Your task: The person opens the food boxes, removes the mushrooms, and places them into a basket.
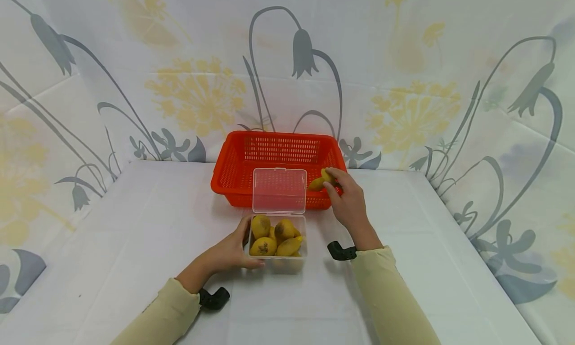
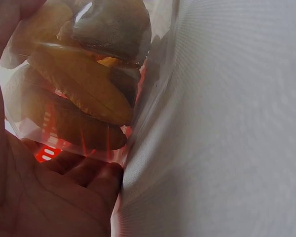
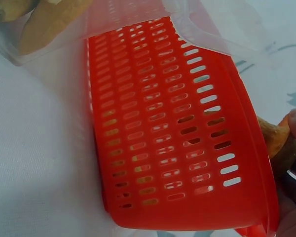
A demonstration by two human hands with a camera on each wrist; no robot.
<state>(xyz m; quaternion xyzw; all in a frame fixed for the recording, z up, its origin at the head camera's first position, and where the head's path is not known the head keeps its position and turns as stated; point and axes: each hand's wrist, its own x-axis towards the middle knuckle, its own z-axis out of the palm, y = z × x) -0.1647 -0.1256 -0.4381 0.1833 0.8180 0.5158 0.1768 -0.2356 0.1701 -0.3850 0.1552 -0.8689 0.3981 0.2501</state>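
Note:
My left hand [image 1: 231, 247] grips the left side of a clear plastic box [image 1: 287, 266], thumb at the near side. Several yellow fruits with dark blotches [image 1: 264, 246] lie inside; through the wall, the left wrist view shows them elongated with tapered ends [image 2: 84, 84]. The box's clear lid [image 1: 279, 190] stands raised at the back, overlapping the basket. My right hand [image 1: 349, 200] pinches a yellow fruit [image 1: 329, 175] between thumb and fingers over the right end of a red basket [image 1: 233, 182]. Another yellow fruit [image 1: 316, 184] shows right beside it. In the right wrist view, the held fruit [image 3: 274, 138] appears past the basket rim.
The slotted red basket stands at the back of the white-covered table [image 1: 170, 210], close to the flower-patterned cloth backdrop [image 1: 278, 60]. Through the basket's slots, yellow-brown patches show low inside. A black wrist mount [image 1: 214, 299] sits at the left cuff, another [image 1: 341, 251] at the right.

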